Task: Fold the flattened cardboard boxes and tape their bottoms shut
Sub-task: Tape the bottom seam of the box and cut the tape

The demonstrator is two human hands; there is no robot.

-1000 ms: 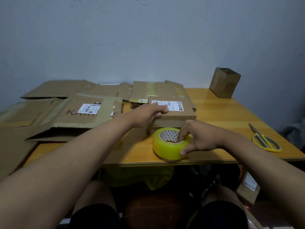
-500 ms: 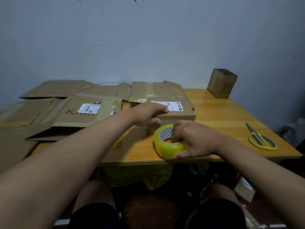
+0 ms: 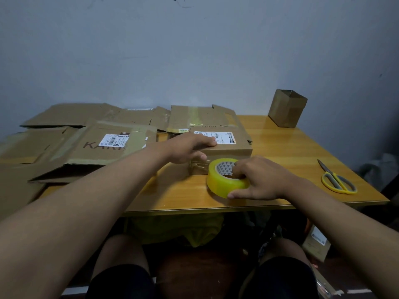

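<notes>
A small folded cardboard box (image 3: 228, 148) with a white shipping label stands at the middle of the table. My left hand (image 3: 185, 151) lies on its top near edge, fingers over the top and thumb against the front face. A yellowish roll of clear tape (image 3: 224, 182) rests tilted on the table right in front of the box. My right hand (image 3: 257, 178) grips the roll, fingers in its core and thumb along the outer side. A shiny strip of tape shows on the box's front face.
Several flattened cardboard boxes (image 3: 103, 143) cover the table's left and back. A small upright open box (image 3: 287, 108) stands at the back right. Yellow-handled scissors (image 3: 336, 180) lie near the right edge of the wooden table (image 3: 291, 152). Another small box (image 3: 316, 242) sits on the floor.
My right hand has shifted on the tape roll and tilted it slightly, close against the box front. My left hand stays on the box.
</notes>
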